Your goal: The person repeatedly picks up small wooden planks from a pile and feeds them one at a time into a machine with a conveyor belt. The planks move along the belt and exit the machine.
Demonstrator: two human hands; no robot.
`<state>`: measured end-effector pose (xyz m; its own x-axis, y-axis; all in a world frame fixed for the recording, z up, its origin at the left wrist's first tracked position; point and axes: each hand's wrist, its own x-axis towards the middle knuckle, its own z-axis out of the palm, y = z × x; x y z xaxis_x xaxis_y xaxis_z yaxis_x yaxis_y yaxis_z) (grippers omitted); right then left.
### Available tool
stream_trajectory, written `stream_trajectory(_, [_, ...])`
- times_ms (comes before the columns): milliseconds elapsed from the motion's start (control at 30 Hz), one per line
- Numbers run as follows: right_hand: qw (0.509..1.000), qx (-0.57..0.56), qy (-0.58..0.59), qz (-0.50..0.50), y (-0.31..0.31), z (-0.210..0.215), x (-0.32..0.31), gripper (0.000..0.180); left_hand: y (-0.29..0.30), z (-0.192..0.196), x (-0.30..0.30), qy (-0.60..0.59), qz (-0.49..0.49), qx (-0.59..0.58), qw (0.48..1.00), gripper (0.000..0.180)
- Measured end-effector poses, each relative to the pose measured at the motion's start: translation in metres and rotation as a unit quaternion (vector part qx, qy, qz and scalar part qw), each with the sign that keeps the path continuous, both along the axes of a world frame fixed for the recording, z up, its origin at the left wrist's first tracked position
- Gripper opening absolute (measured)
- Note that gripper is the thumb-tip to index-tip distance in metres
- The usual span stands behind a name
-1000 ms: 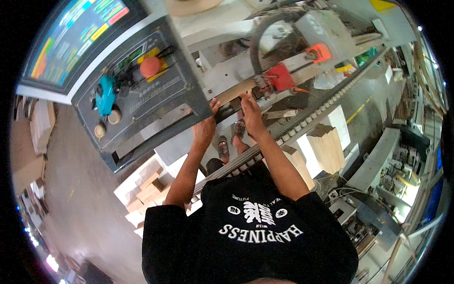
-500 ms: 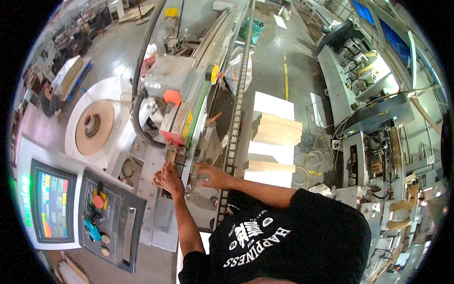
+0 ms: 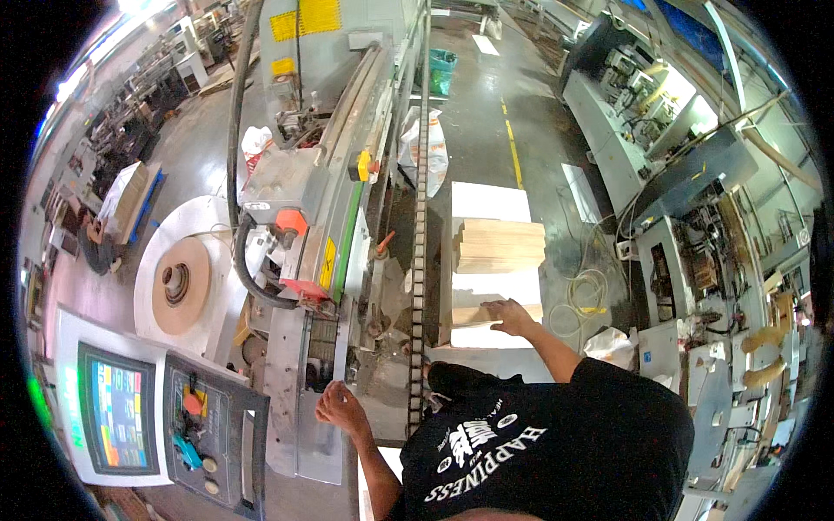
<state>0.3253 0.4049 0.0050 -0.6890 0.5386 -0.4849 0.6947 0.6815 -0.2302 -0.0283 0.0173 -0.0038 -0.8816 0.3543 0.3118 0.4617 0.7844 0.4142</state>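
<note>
A: In the head view, where are the pale wooden strips (image 3: 469,315)?
B: In a low pile on a white board (image 3: 491,201), nearer the person than the taller wooden stack (image 3: 499,247).
A: What's touching them?
B: The right hand (image 3: 514,319) reaches over the pile, fingers spread, seemingly touching its top. The left hand (image 3: 341,409) is loosely curled near the metal machine bed (image 3: 291,365); I can't tell if it holds anything.
A: How would the strips handle?
B: Likely stiff, fairly light singly, dry rather than slippery; edges might chip. I'd grip one across its long sides, near the middle.
</note>
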Motion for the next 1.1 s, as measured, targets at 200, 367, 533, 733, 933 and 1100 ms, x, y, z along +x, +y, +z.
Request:
stream_trajectory(200, [0.983, 0.003, 0.185, -0.006, 0.001, 0.018, -0.012, 0.065, 0.010, 0.028, 0.032, -0.007, -0.069, 0.068, 0.995, 0.021])
stream_trajectory(367, [0.961, 0.090, 0.209, 0.156, -0.025, 0.067, -0.073, 0.056, 0.068, 0.078, 0.067, 0.014, -0.244, 0.085, 0.966, 0.045])
stream_trajectory(533, [0.934, 0.042, 0.230, 0.271, -0.084, 0.075, -0.158, 0.053, 0.100, 0.080, 0.082, 0.003, -0.348, -0.015, 0.937, 0.069])
stream_trajectory(733, [0.894, 0.076, 0.347, 0.274, -0.131, 0.059, -0.211, 0.050, 0.034, 0.001, 0.047, -0.053, -0.172, -0.082, 0.980, 0.055])
stream_trajectory(933, [0.900, -0.158, 0.371, 0.168, -0.160, 0.062, -0.230, 0.046, -0.050, 0.008, 0.007, -0.068, 0.014, 0.007, 0.998, 0.060])
stream_trajectory(1100, [0.804, -0.497, 0.328, -0.009, -0.201, 0.009, -0.275, 0.052, -0.056, 0.002, -0.024, 0.002, 0.081, 0.008, 0.997, 0.060])
